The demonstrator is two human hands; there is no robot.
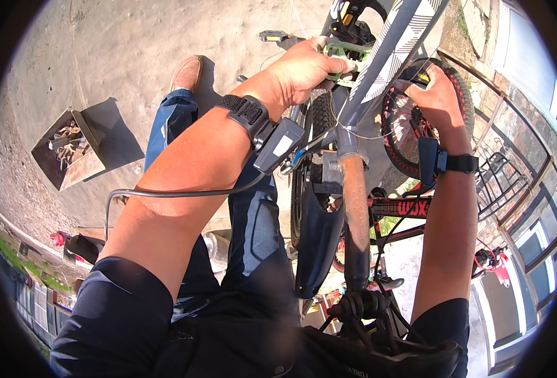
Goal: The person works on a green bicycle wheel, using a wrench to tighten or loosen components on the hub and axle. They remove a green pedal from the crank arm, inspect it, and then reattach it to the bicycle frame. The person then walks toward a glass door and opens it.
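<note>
A bicycle's grey frame tube (392,53) with a white striped pattern runs between my two hands. My left hand (307,66) is closed on a light green open-framed piece (354,51) beside this tube, thumb across it. To the right of the tube, my right hand (439,97) has its fingers bent in, close to a thin wire (379,134) that loops round the frame. What its fingertips hold, if anything, I cannot make out. Nearer to me, a rusty seat post (354,201) leads down to a black saddle (392,359). A dark mudguard (319,252) stands beside the post.
A pedal (272,36) sticks out at the far left of the bicycle. On the concrete ground, a metal box (80,167) holds scraps. A second bicycle's wheel (404,126), with red spokes, stands beyond my right hand. Metal railings (533,170) line the right side.
</note>
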